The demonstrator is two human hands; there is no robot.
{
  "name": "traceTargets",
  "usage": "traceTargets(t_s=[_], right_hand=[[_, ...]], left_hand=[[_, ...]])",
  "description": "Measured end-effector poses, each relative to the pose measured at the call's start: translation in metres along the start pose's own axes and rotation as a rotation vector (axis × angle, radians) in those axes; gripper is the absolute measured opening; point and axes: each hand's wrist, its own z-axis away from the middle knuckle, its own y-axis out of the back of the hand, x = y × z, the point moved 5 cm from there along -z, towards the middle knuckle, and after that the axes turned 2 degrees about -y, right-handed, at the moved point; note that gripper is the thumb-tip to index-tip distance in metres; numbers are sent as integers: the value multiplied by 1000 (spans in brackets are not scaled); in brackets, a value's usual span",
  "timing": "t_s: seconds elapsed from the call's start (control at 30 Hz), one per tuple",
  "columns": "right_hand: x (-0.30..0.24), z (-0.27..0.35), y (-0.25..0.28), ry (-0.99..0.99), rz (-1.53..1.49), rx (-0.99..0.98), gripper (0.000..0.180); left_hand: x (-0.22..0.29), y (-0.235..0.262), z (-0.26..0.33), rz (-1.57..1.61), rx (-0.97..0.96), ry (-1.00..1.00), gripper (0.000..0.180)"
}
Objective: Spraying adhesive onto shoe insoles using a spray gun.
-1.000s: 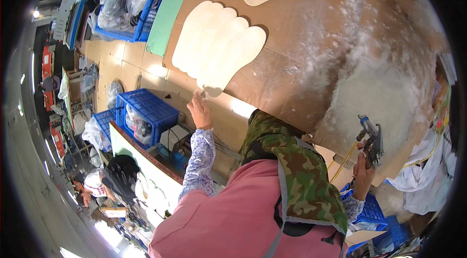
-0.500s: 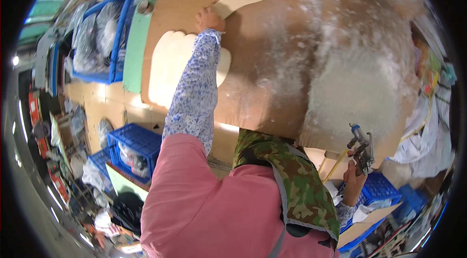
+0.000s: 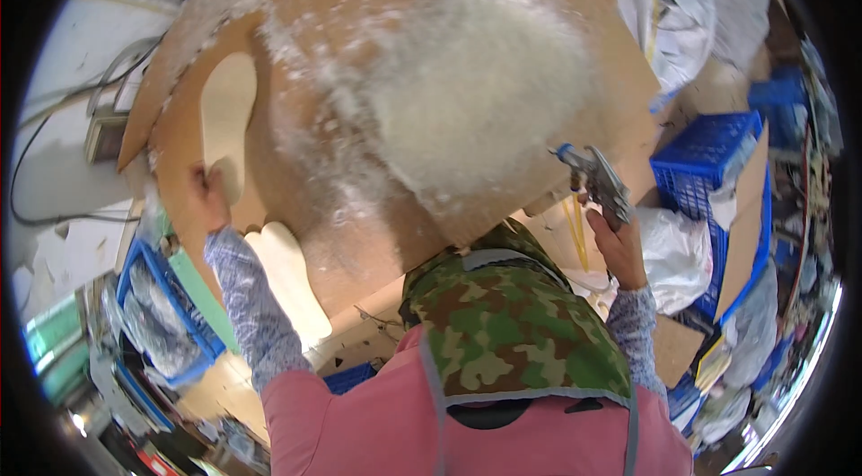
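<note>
My left hand (image 3: 212, 199) pinches the near end of a cream insole (image 3: 228, 112) at the left part of a brown cardboard surface (image 3: 373, 256). Beneath my left wrist, more cream insoles (image 3: 289, 278) lie together by the board's near edge. On the right, my right hand (image 3: 620, 247) is wrapped round the handle of a metal spray gun (image 3: 600, 181) with a blue tip facing left over the cardboard. A yellow hose hangs below the gun. The trigger fingers are partly hidden.
Whitish, fibrous residue (image 3: 476, 90) coats the middle of the cardboard. Blue crates stand at the right (image 3: 705, 157) and at the lower left (image 3: 171, 314), the latter holding clear plastic bags. White plastic sheeting (image 3: 682, 9) hangs at the far right. A dark cable (image 3: 63, 103) runs at the left.
The view has swung to the right. My left hand keeps hold of the insole, which now points away from me. My right hand has raised the spray gun to the board's near right edge.
</note>
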Motion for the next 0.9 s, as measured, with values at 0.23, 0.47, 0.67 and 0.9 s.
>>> traceTargets(t_s=[0.23, 0.47, 0.67, 0.9], right_hand=[[9, -1, 32, -101, -233, 19, 23], [3, -10, 31, 25, -231, -63, 26], [-38, -9, -12, 186, -41, -376, 30], [-53, -15, -47, 348, 43, -507, 30]], left_hand=[[169, -170, 87, 721, -477, 86, 19], [177, -283, 171, 32, -525, -104, 46], [144, -261, 207, 339, -542, 286, 55], [136, -268, 221, 418, -428, 407, 50]])
